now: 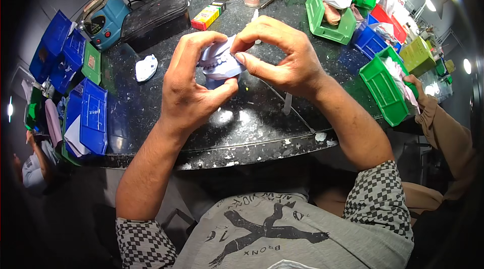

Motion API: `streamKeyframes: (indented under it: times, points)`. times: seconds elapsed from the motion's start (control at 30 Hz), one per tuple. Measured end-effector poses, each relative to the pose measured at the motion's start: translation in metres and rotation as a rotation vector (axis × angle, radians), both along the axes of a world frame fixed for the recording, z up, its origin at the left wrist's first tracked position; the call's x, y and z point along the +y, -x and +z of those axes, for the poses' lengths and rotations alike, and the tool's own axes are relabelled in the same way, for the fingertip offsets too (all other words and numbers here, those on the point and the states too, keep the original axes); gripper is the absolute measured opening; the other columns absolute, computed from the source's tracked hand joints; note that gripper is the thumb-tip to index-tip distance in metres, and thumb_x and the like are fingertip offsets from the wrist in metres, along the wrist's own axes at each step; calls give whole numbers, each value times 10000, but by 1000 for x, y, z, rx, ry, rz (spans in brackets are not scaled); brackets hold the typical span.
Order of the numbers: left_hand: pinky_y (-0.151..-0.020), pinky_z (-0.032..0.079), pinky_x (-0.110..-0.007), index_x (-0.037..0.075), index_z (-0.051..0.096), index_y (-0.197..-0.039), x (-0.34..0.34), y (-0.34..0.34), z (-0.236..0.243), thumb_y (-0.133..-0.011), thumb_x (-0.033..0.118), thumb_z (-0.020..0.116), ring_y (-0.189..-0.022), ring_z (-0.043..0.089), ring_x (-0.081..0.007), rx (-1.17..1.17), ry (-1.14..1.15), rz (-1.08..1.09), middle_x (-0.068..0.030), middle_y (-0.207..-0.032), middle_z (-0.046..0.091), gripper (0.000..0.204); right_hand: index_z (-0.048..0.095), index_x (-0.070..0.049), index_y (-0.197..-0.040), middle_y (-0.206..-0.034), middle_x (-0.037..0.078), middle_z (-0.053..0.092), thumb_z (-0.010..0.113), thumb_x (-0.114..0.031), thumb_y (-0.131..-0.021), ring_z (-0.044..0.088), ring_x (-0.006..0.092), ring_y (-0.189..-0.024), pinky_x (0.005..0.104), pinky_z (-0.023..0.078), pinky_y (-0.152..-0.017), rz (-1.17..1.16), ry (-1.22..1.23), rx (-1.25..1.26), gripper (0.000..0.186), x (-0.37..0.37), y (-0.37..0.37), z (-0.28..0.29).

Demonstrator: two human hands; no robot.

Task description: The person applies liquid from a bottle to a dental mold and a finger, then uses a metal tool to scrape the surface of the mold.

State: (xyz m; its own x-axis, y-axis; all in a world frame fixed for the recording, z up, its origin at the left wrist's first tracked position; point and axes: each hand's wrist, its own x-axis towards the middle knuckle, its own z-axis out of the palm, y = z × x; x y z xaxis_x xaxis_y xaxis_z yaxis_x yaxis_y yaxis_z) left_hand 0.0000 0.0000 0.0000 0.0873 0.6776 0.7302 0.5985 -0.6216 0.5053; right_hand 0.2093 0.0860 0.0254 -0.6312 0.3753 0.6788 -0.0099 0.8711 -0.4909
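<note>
Find the dental model (222, 71) to the right of the black case (156, 18) and nearer the body, clamped in the left hand (185, 83) with fingers over the top and thumb beneath. Probably best to hold that grip firm but even, with both halves squared against each other, and to work using only the tips of the right hand (282, 56), thumb and forefinger close together at the model's side away from the case. Press lightly there, bracing against the left hand to avoid slipping. Cannot tell of anything small pinched between those tips. Hidden: the model's far side and part of its upper half, behind fingers. Hard to identify: a white nozzle (255, 16), right of the case, mostly covered below its tip.
</note>
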Motion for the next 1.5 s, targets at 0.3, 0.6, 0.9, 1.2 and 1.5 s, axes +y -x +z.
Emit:
streamKeyframes:
  times: [0.3, 0.6, 0.9, 1.2, 1.5]
  points:
    - [-936, 541, -380, 38, 628, -1217, -3, -4, -1, -691, 64, 833, -1065, 667, -286, 15, 91, -51, -120, -1133, 650, 566, 662, -11, -1014, -971, 97, 668, 748, -130, -896, 669, 212, -913, 344, 542, -870, 27, 99, -139, 188, 2, -3, -2]
    - [-952, 539, -383, 49, 629, -1223, 4, -1, -2, -694, 53, 817, -1080, 669, -286, 14, 56, -58, -120, -1141, 653, 562, 666, -11, -1059, -1005, 46, 646, 762, -102, -943, 618, 136, -955, 309, 504, -906, 74, 140, -135, 176, 9, -5, 0]
    - [-972, 567, -334, 55, 612, -1299, 2, 0, -3, -713, -10, 785, -1187, 638, -187, 55, 86, -83, -74, -1260, 620, 614, 688, -17, -1014, -954, 50, 679, 812, -117, -896, 647, 151, -900, 309, 529, -861, 95, 125, -123, 199, 12, -9, 2]
    - [-931, 550, -365, 48, 630, -1232, 4, -3, -2, -691, 38, 815, -1064, 670, -260, -33, 24, -69, -109, -1156, 657, 571, 784, -48, -1058, -982, 70, 757, 828, -74, -862, 720, 156, -903, 296, 575, -852, 101, 14, -28, 203, 15, -10, 2]
    - [-928, 554, -364, 50, 634, -1238, 3, -1, -2, -699, 42, 817, -1066, 672, -256, -49, 28, -72, -108, -1159, 654, 570, 786, -31, -1058, -1016, 75, 758, 790, -42, -898, 713, 154, -919, 309, 577, -843, 142, 133, -36, 160, 16, -10, 4]
